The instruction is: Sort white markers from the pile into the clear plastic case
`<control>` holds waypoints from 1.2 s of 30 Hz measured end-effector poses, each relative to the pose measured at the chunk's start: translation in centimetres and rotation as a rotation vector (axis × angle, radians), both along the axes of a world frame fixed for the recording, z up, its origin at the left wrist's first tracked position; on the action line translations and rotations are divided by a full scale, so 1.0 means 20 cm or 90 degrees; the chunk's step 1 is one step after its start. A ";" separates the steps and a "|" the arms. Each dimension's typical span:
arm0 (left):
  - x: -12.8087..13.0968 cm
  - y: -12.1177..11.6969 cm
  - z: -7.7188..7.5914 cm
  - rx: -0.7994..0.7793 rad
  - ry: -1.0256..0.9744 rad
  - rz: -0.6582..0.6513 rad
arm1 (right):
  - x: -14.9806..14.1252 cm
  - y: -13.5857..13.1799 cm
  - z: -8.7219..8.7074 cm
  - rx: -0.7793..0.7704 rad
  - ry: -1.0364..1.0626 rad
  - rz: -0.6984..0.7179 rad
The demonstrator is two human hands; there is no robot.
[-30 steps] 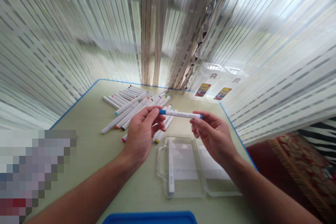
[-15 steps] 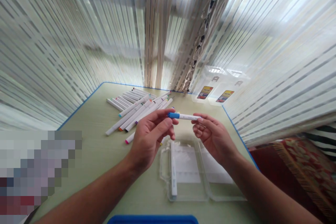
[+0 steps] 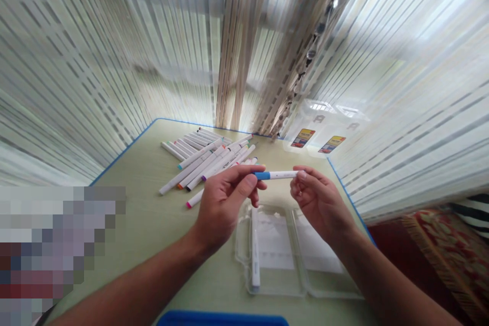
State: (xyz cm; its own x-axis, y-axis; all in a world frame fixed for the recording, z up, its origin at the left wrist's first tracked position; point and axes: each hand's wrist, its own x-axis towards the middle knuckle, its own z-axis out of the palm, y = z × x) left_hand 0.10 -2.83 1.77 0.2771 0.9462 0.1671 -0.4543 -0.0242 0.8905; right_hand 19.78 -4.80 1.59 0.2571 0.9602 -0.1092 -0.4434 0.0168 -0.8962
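Between my two hands a white marker (image 3: 282, 175) with a blue cap is held level above the table. My left hand (image 3: 229, 191) pinches its blue end between thumb and fingers. The other end sits in the closed fingertips of my right hand (image 3: 319, 196). Below them lies an open clear plastic case (image 3: 275, 282), with one white marker (image 3: 255, 249) along the left side of its left half. White paper shows in both halves. Left of my hands a loose pile of white markers (image 3: 202, 168) with coloured ends is spread out.
Two clear plastic cases (image 3: 328, 125) with yellow labels stand at the back right, by the striped curtain (image 3: 183, 51). A blue object's edge (image 3: 223, 318) shows at the near side of the green table (image 3: 130, 224). A patterned red textile (image 3: 439, 249) is at the right.
My left fingers have closed further over the blue cap. Both hands and the marker sit slightly further right in view, and the whole scene has shifted a little the same way.
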 end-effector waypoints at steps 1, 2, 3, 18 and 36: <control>0.00 0.00 0.00 -0.011 -0.012 -0.014 | 0.00 0.00 0.00 0.006 -0.001 -0.008; 0.00 0.00 -0.01 -0.021 -0.023 -0.027 | 0.01 0.00 0.00 0.013 -0.002 -0.014; 0.00 0.00 -0.01 -0.029 -0.032 -0.037 | 0.01 0.00 0.01 0.018 -0.005 -0.018; -0.01 -0.01 0.00 -0.002 -0.025 -0.068 | 0.00 0.00 0.01 0.005 0.044 -0.016; -0.02 0.01 0.03 -0.155 -0.092 -0.169 | 0.00 -0.01 0.01 0.028 0.036 0.007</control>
